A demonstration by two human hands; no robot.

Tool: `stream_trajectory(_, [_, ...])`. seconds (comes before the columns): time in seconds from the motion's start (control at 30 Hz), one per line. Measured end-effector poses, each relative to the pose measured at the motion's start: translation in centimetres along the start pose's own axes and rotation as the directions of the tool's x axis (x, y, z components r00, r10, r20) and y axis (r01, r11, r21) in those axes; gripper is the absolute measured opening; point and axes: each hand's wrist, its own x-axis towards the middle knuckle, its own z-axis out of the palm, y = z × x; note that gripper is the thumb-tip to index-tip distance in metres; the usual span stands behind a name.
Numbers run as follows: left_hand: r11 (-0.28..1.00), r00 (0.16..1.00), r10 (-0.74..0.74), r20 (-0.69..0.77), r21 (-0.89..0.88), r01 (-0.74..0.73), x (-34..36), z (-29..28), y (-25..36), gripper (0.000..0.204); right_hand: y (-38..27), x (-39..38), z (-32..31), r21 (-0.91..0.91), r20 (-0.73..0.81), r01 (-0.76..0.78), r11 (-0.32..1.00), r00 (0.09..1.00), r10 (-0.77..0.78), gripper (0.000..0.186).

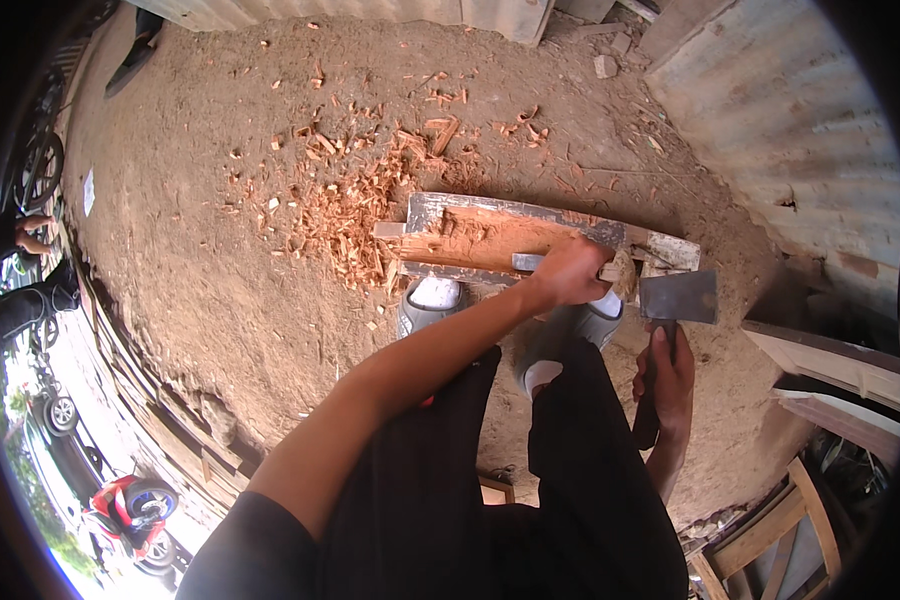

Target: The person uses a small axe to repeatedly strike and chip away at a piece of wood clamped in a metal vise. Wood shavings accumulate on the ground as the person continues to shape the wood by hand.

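A long weathered wooden piece lies crosswise at my feet, its hollowed middle showing raw reddish wood and shavings. My left hand is closed on a chisel, whose metal blade points left inside the hollow; its handle is partly hidden by my fingers. My right hand is wrapped round the dark handle of a hammer-like tool with a broad, flat metal head, held just right of the chisel's handle end. My shoes are close against the wooden piece's near side.
Wood shavings are strewn on the dirt ground. Corrugated sheeting stands at the right, with boards and a wooden frame below it. At the left are stacked planks, parked motorcycles and another person's hand.
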Motion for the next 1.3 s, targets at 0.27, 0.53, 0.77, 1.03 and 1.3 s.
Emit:
stream_trajectory(0.27, [0.999,1.000,0.007,-0.026,-0.044,-0.008,0.1,0.1,0.5,0.021,-0.4,-0.2,0.2,0.015,-0.017,-0.006,1.000,1.000,0.006,0.031])
stream_trajectory(0.53, [0.991,0.997,-0.062,-0.039,-0.122,0.057,0.8,-0.5,0.5,0.021,-0.2,0.0,0.2,0.007,-0.034,-0.004,1.000,0.999,0.004,0.031])
stream_trajectory(0.77, [0.999,1.000,-0.010,0.003,-0.037,0.010,0.6,0.9,0.4,0.024,-0.3,0.0,0.0,0.012,-0.037,0.003,1.000,0.999,-0.003,0.033])
stream_trajectory(1.03, [0.985,0.989,-0.143,-0.031,-0.097,0.140,0.9,0.6,0.8,0.025,0.1,0.8,0.3,-0.101,-0.036,0.018,0.995,0.999,-0.022,0.033])
stream_trajectory(1.3, [0.983,0.986,-0.164,-0.020,-0.081,0.162,1.9,0.9,-0.4,0.022,-2.0,1.5,2.1,-0.111,-0.110,-0.003,0.994,0.994,-0.009,0.028])
